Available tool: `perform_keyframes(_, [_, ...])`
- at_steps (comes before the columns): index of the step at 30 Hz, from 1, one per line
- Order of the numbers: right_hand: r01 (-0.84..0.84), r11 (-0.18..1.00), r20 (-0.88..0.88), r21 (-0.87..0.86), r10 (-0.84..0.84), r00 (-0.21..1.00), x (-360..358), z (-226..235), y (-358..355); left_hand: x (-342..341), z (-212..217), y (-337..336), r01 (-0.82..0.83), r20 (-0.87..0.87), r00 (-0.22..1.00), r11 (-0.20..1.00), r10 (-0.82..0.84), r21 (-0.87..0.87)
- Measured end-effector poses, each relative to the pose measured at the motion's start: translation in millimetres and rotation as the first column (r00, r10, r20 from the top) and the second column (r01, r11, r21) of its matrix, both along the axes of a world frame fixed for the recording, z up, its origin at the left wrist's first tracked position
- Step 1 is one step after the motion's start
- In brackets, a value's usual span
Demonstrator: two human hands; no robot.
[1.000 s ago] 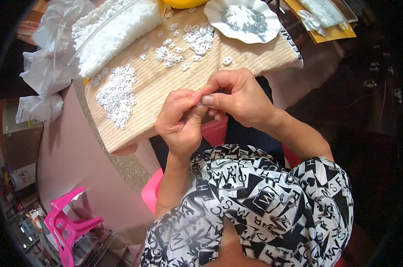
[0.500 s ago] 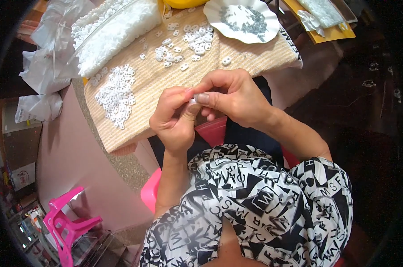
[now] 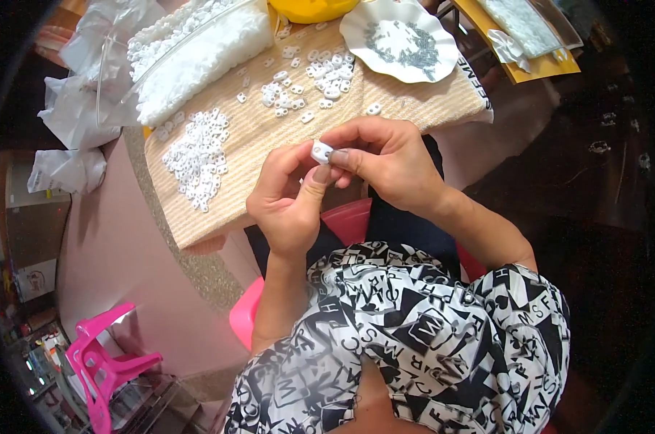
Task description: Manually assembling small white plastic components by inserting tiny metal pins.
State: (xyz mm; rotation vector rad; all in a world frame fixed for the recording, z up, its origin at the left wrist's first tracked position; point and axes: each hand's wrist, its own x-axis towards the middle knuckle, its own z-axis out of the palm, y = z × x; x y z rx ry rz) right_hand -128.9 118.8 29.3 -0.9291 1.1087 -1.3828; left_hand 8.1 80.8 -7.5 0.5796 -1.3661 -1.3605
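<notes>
Between my two hands, just off the near edge of the cloth-covered table (image 3: 251,155), is a small white oval plastic piece with holes (image 3: 322,151). My left hand (image 3: 290,199) pinches it from the left with thumb and forefinger. From the right, the thumb and forefinger of my right hand (image 3: 389,160) close on its other end. A tiny dark bit shows by the right thumbnail, too small to name. Flat white two-holed pieces (image 3: 197,160) form a heap on the left of the cloth. More white oval pieces (image 3: 332,74) lie scattered beyond my hands.
A scalloped white dish (image 3: 351,36) with small grey and white parts stands at the far right. Clear containers full of white pieces (image 3: 204,61) stand far left, beside a yellow bowl (image 3: 309,9). A pink stool (image 3: 99,354) is on the floor at lower left.
Both hands have shifted slightly, and the white piece, mostly covered by fingers before, now shows between the fingertips. The whole scene sits a little lower and farther right.
</notes>
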Motion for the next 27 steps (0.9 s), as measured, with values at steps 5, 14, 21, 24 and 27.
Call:
perform_keyframes(5, [-0.018,0.999,-0.096,0.035,0.022,0.995,-3,4,1,0,4,3,-0.058,0.129,0.989,0.997,0.065,-0.055])
perform_keyframes(14, [-0.09,0.993,-0.053,0.075,0.094,0.994,-5,5,-1,-1,10,4,-0.124,0.179,0.974,0.987,0.141,-0.101])
perform_keyframes(21, [-0.171,0.974,0.084,0.147,0.16,0.983,-12,1,-1,0,18,2,-0.125,0.298,0.916,0.896,0.27,-0.427])
perform_keyframes(24, [-0.181,0.979,0.083,0.098,0.174,0.981,-13,-2,-2,3,15,-2,-0.081,0.242,0.956,0.941,0.167,-0.329])
perform_keyframes(27, [-0.125,0.991,-0.001,0.053,0.125,0.992,-11,0,-1,9,21,-4,0.059,0.131,0.99,0.995,-0.048,-0.082])
